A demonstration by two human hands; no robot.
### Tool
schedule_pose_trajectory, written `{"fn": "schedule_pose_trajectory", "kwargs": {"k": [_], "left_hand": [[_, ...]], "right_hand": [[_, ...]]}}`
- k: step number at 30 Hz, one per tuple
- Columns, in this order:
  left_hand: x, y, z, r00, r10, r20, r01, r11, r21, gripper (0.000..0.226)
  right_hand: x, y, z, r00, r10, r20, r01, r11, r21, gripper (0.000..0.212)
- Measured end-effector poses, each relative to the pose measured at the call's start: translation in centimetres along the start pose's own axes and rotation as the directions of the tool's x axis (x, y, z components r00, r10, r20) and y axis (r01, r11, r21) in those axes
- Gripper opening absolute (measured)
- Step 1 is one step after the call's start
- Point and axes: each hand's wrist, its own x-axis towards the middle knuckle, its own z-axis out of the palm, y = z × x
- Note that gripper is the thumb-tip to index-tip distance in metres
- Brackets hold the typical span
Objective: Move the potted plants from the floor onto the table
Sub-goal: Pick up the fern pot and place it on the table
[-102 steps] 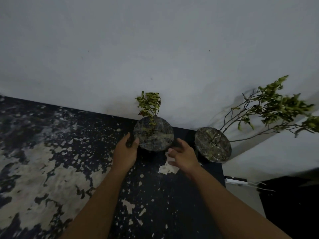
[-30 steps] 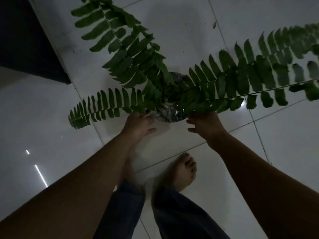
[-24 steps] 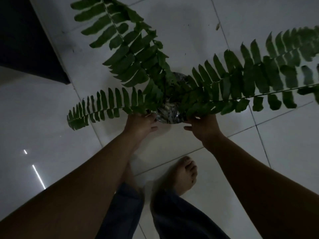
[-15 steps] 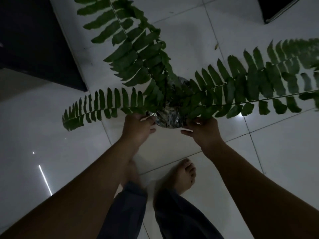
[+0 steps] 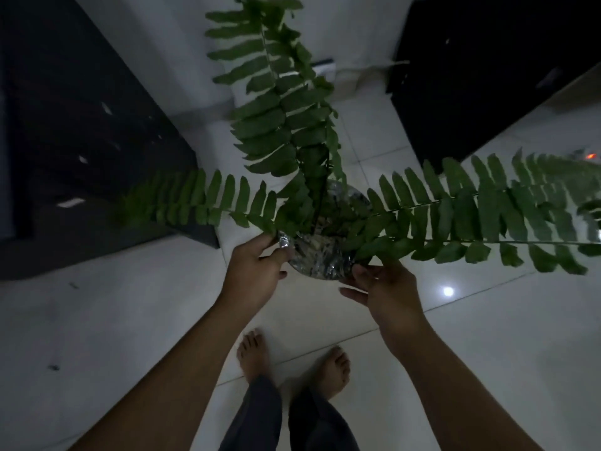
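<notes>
A potted fern with a shiny round pot [image 5: 320,258] is held in the air over the white tiled floor. Three long green fronds [image 5: 286,112] spread up, left and right and hide most of the pot's top. My left hand [image 5: 255,273] grips the pot's left rim. The pot's lower right side rests in my right hand [image 5: 387,292]. A dark table [image 5: 81,141] fills the left side of the view, its corner just left of the pot.
My bare feet [image 5: 292,359] stand on the white tiled floor [image 5: 487,336] below the pot. A second dark piece of furniture [image 5: 481,76] stands at the upper right. A white power strip with a cable [image 5: 325,68] lies against the far wall between them.
The fern pot has come up off the floor in both hands. The view has swung toward the dark table and the wall, and my feet have shifted.
</notes>
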Motion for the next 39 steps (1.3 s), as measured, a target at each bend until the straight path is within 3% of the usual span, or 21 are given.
{"fn": "schedule_pose_trajectory", "kwargs": {"k": [7, 15, 21, 23, 29, 34, 39], "left_hand": [[-12.1, 13.9, -3.8, 0.988, 0.156, -0.005, -0.156, 0.988, 0.014, 0.028], [-22.3, 23.5, -6.7, 0.925, 0.372, -0.074, -0.376, 0.926, -0.045, 0.031], [-26.9, 28.9, -9.0, 0.861, 0.480, -0.170, -0.500, 0.859, -0.111, 0.032], [-28.1, 30.1, -10.3, 0.837, 0.512, -0.193, -0.537, 0.836, -0.111, 0.029], [-31.1, 32.1, -16.3, 0.787, 0.547, -0.284, -0.591, 0.802, -0.091, 0.031], [-33.2, 32.2, -24.0, 0.773, 0.520, -0.365, -0.590, 0.800, -0.110, 0.037], [-35.2, 31.0, -32.5, 0.733, 0.522, -0.436, -0.622, 0.774, -0.118, 0.028]], "right_hand": [[-13.8, -12.6, 1.3, 0.984, -0.128, 0.123, 0.133, 0.991, -0.034, 0.043], [-23.7, -22.2, 2.7, 0.932, -0.301, 0.200, 0.306, 0.952, 0.009, 0.057], [-29.1, -28.3, 5.0, 0.849, -0.424, 0.316, 0.427, 0.902, 0.064, 0.060], [-30.4, -29.6, 6.3, 0.825, -0.444, 0.350, 0.450, 0.891, 0.069, 0.066], [-33.6, -31.0, 12.0, 0.771, -0.440, 0.461, 0.482, 0.876, 0.030, 0.054], [-37.1, -29.9, 19.2, 0.741, -0.418, 0.525, 0.487, 0.873, 0.009, 0.059], [-41.3, -27.1, 27.4, 0.717, -0.386, 0.580, 0.483, 0.875, -0.014, 0.060]]}}
